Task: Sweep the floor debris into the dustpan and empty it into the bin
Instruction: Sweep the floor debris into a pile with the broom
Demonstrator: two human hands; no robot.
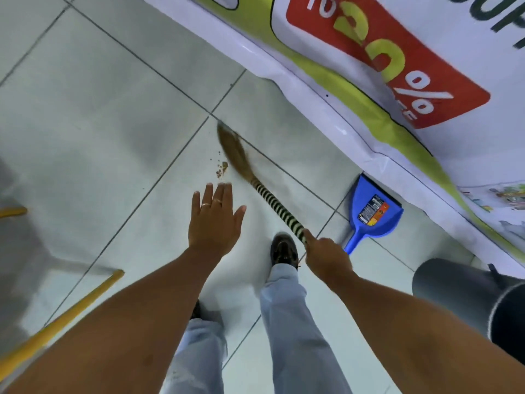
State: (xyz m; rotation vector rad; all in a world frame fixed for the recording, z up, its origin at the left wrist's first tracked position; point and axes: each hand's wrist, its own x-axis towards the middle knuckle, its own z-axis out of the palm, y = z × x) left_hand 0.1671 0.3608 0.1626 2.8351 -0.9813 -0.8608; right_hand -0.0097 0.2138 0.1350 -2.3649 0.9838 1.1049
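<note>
My right hand (326, 255) grips the end of a short grass broom (267, 194) with a black-and-white striped handle. Its brown bristles are blurred and rest on the pale tiled floor ahead of me. A small scatter of brown debris (222, 167) lies just left of the bristles. My left hand (214, 220) hovers flat with fingers spread, holding nothing, just short of the debris. A blue dustpan (372, 214) lies on the floor to the right of the broom, against a banner, its handle pointing toward me. A dark grey bin (466, 294) stands at the right.
A large white, green and red printed banner (355, 66) runs diagonally along the right. A yellow stick (62, 319) slants across the lower left beside a grey frame (28, 251). My own legs and dark shoes (284, 248) stand on the tiles below the broom.
</note>
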